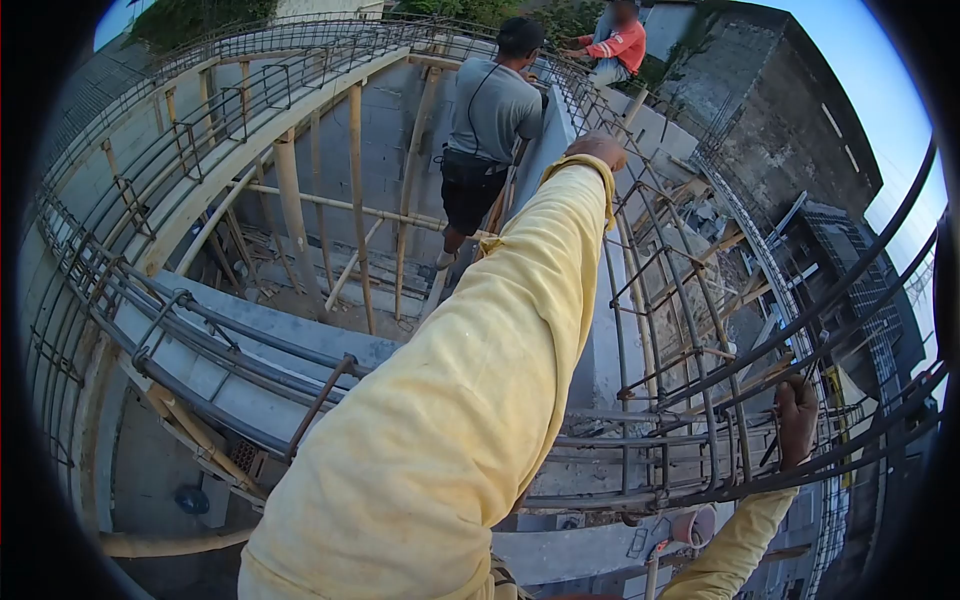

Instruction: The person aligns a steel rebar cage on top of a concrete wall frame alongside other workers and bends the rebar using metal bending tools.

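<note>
The cage (622,393) of steel bars lay ahead and to the right of the person, and its long axis ran away from the body, from the crossing bars near the right hand (797,415) up toward the left hand (600,150). The left arm was stretched far forward, with this hand over the far part of the cage; whether it was grasping a bar or only resting there, I could not tell. The right hand was nearer to the near end, beside the curved dark bars, and its fingers were bent inward, but what they grasped, if anything, could not be seen clearly. The cage was made of thin, round, dull metal bars, with cross pieces which formed open rectangles. The yellow sleeve (450,380) was of soft cloth, with many wrinkles, and it hid a part of the bars. To the left, other bars (225,400) made a wide curve above smooth grey concrete, and below stood rough, pale wooden poles (357,200). A person in a grey shirt (495,110) stood beyond the sleeve, and another in a red top (618,45) was farther away. A bucket (694,525) was near the right sleeve.
</note>
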{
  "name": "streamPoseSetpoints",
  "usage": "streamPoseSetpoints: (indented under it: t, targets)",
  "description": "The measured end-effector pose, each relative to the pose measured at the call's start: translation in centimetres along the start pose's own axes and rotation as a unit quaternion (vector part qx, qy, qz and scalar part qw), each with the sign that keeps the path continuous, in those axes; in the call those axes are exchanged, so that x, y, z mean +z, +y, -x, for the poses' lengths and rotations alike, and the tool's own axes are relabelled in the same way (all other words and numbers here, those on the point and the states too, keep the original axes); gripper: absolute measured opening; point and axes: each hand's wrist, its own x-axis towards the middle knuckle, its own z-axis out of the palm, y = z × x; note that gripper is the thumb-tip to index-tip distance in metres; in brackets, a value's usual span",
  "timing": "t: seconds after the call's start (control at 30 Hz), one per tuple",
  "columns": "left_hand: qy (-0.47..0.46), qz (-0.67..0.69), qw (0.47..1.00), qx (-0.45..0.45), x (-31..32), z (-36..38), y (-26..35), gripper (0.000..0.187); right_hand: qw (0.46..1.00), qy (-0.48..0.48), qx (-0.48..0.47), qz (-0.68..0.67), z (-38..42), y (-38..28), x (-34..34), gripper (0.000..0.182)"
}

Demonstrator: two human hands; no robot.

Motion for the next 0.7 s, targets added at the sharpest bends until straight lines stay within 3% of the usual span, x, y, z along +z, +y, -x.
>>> streamPoseSetpoints:
  t: [0.17, 0.2, 0.27, 0.5, 0.6, 0.7]
  targets:
    - [-0.007, -0.029, 0.999, -0.027, -0.8, 0.6, 0.7, 0.016, 1.000, -0.007, 0.007, 0.012, 0.0, -0.6, 0.0, 0.011]
    - [-0.020, -0.032, 0.999, -0.038, -0.8, 0.6, 0.7, 0.008, 1.000, -0.013, 0.020, 0.013, 0.1, -1.1, -0.1, 0.011]
    - [-0.046, -0.039, 0.996, -0.060, -0.7, 0.3, 0.9, 0.035, 0.999, -0.017, 0.033, 0.009, 0.2, -1.6, 0.1, 0.012]
    - [-0.025, -0.053, 0.995, -0.080, -0.3, -0.3, 1.4, 0.040, 0.999, -0.008, 0.024, 0.022, 0.3, -1.6, 0.2, 0.012]
    - [0.026, -0.075, 0.996, -0.046, -4.4, 6.7, 4.7, 0.041, 0.999, -0.001, -0.001, 0.053, -0.4, -0.1, 0.2, 0.013]
    - [0.072, -0.040, 0.996, 0.017, -4.3, 5.8, 7.4, 0.030, 0.997, 0.033, -0.025, 0.066, 0.1, -0.9, 0.4, 0.016]
